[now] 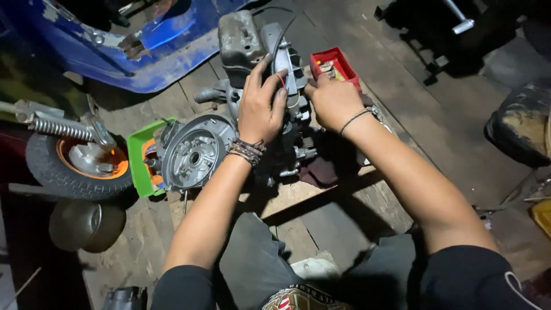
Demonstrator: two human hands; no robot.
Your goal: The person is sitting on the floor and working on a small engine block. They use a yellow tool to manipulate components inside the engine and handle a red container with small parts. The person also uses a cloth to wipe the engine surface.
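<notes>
A grey metal scooter engine (198,152) lies on a wooden floor, its round side cover facing up at the left. My left hand (261,103) rests on top of the engine's upper part, fingers spread over a grey finned piece (284,49) and thin wires. My right hand (333,102) is curled at the engine's right side, fingers closed against it; what it grips is hidden. Just beyond my right hand sits a small red tray (336,62) with small parts in it.
A small wheel (74,163) with an orange hub and a coil spring lies at left. A green tray (138,158) sits under the engine's left end. Blue scooter bodywork (126,51) is at the top left. A round metal bowl (86,225) lies lower left. Dark objects stand at right.
</notes>
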